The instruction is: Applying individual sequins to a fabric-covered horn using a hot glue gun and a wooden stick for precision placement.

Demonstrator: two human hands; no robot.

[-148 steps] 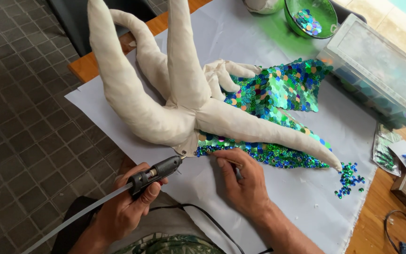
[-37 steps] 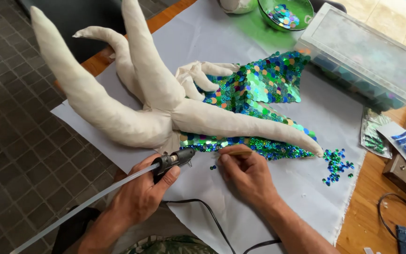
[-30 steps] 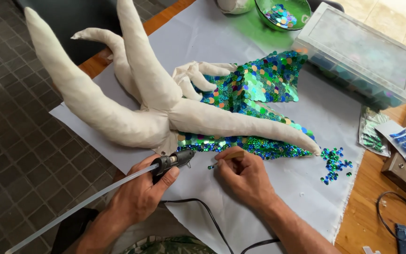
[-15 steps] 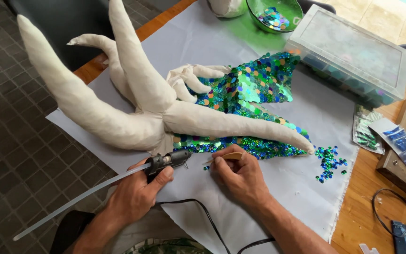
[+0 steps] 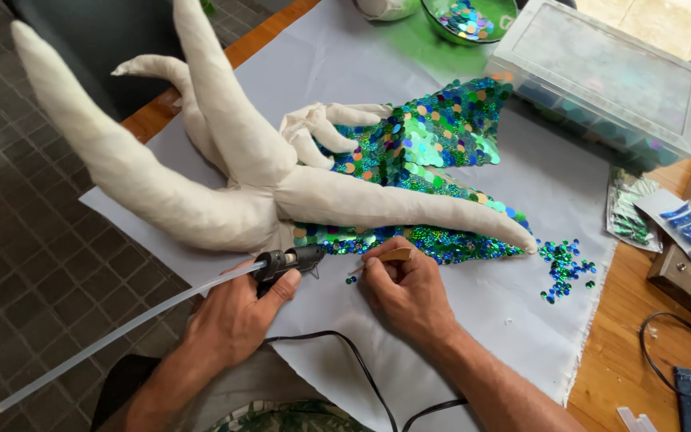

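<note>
Left hand [image 5: 233,320] closed around black glue gun [image 5: 285,262], fingers wrapped on the grip, nozzle pointing toward the sequinned edge. Long translucent glue stick [image 5: 113,338] protruding from the gun's rear, running past the near edge of the table. Black cord [image 5: 345,348] trailing across white cloth [image 5: 521,296] toward the near edge.

Right hand [image 5: 405,292] resting on the cloth, fingers pinched together on a small wooden stick [image 5: 385,258], tip angled down to a single sequin just beside the gun's nozzle.

Cream fabric figure [image 5: 225,184] lying on the cloth near the table's left edge, limbs long, tapered, stuffed, several raised. Sequinned panel [image 5: 433,136] beneath it, overlapping green, blue and orange discs. Loose sequins [image 5: 563,264] heaped just off one limb tip. Clear plastic box [image 5: 601,80] and green bowl [image 5: 469,16] at the far edge.
</note>
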